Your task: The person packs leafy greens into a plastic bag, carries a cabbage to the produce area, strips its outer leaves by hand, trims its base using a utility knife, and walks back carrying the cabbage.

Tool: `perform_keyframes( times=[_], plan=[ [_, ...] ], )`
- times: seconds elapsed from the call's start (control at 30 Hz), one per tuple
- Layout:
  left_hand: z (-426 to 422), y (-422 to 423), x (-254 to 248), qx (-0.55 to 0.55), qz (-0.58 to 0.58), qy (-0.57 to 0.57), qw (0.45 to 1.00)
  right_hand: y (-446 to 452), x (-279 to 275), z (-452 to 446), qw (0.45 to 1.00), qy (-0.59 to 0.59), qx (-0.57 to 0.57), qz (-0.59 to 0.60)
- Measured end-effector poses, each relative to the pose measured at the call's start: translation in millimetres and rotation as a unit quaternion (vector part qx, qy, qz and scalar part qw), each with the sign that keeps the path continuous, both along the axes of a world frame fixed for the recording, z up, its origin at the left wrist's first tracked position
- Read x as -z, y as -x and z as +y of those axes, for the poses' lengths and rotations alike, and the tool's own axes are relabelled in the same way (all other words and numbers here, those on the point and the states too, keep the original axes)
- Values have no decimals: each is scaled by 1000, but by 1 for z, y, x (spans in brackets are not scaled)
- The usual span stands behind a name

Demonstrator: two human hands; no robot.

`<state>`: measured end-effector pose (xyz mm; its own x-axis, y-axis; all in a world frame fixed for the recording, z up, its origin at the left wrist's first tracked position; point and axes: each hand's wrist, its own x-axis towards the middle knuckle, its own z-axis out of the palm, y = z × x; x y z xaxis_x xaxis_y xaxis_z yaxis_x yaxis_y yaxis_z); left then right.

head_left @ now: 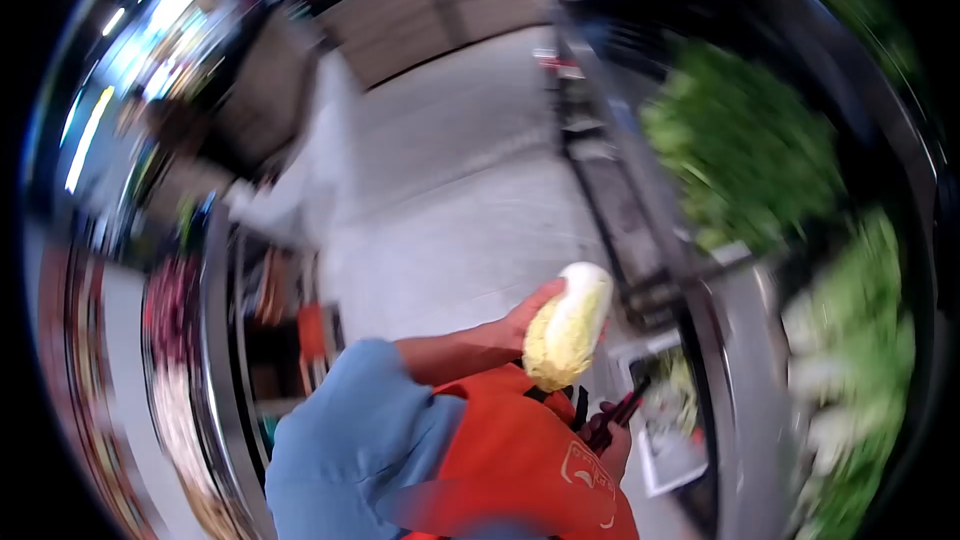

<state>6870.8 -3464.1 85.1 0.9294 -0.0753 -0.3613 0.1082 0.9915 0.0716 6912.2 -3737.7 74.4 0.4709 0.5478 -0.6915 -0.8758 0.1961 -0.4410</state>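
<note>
A napa cabbage (570,325), white at its base and yellow at the leafy end, is held in front of the red apron. My left hand (535,315) wraps around it, with fingertips showing at its far side. Lower and to the right, close to the apron, my right hand (615,440) is closed on a slim dark tool (625,408) with reddish parts. Blur hides its exact kind, though it looks like a knife. Below the tool stands a white crate (665,465) with pale green leaf pieces in it.
On the right, a metal-edged shelf (690,270) carries leafy greens (745,150) and several more napa cabbages (845,380). Produce racks (215,360) line the left side. Grey floor (450,200) lies ahead, with brown boxes (420,15) beyond and a whitish plastic sheet (310,180) at left.
</note>
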Motion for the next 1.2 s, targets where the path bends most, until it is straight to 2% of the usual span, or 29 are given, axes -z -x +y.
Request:
perform_keyframes(
  times=[0.03,0.1,0.17,0.2,0.27,0.37,0.5,0.7,0.87,1.03,1.17,1.2],
  plan=[
    [17,14,-3,-41,-24,10,999,-2,-5,13,998,-57,-23,-11],
    [19,45,-11,-124,-14,102,987,-11,23,6,986,-124,-108,4],
    [16,85,-14,-193,-19,83,977,-27,34,17,973,-122,-194,28],
    [-13,29,2,-223,10,61,973,-73,50,11,964,-114,-231,59],
    [8,94,4,-273,-2,80,959,-65,45,58,948,-90,-301,49],
    [12,202,-11,-359,7,45,932,-26,21,122,921,-46,-386,23],
    [50,292,-9,-440,11,39,897,15,8,220,890,-16,-456,-1],
    [180,369,-21,-529,-42,31,847,69,-7,386,868,2,-496,-30],
    [315,397,-19,-521,-61,-18,851,117,-14,513,850,13,-525,-43],
    [418,415,-13,-561,-57,-60,824,137,-11,642,813,3,-581,-34],
    [471,448,-1,-596,2,-70,800,143,-18,753,766,-20,-641,-29],
    [485,448,-43,-624,99,-107,767,149,-22,782,755,-27,-654,-25]
  ],
)
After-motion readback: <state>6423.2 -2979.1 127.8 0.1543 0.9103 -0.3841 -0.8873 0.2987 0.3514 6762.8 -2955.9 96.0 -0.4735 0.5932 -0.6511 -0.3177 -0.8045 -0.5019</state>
